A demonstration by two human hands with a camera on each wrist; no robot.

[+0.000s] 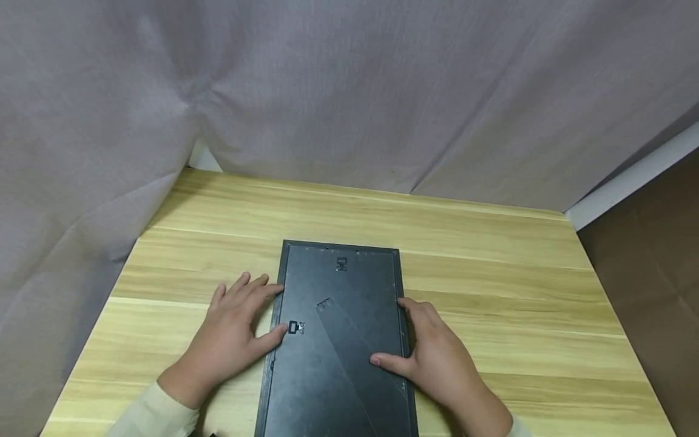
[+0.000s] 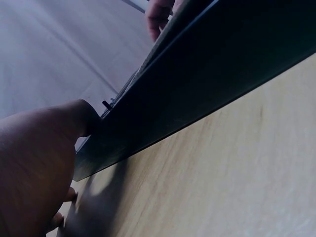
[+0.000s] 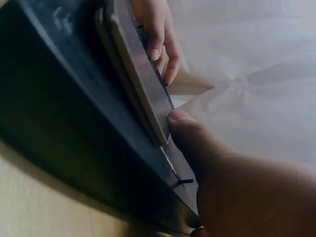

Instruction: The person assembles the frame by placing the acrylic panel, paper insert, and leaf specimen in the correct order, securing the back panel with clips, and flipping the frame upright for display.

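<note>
A black picture frame (image 1: pixel 360 282) lies on the table with its backing up. An easel leg (image 1: pixel 341 346) runs slantwise along the backing, and a small metal hanger (image 1: pixel 296 328) sits near the left edge. My left hand (image 1: pixel 232 337) is at the left border, thumb and index fingertip touching it, the other fingers spread outward. In the left wrist view, that thumb meets the upper edge beside a small dark tab (image 2: pixel 107 105). My right hand (image 1: pixel 437 358) grips the right border, its thumb over the backing and its fingers along the outer side, partly hidden.
The wood-grain table (image 1: pixel 519 291) extends around the frame. A grey cloth (image 1: pixel 349 91) hangs behind it and down the left side. A brown panel (image 1: pixel 650 255) with a white edge stands at right. A second hanger (image 1: pixel 341 264) is near the frame's far end.
</note>
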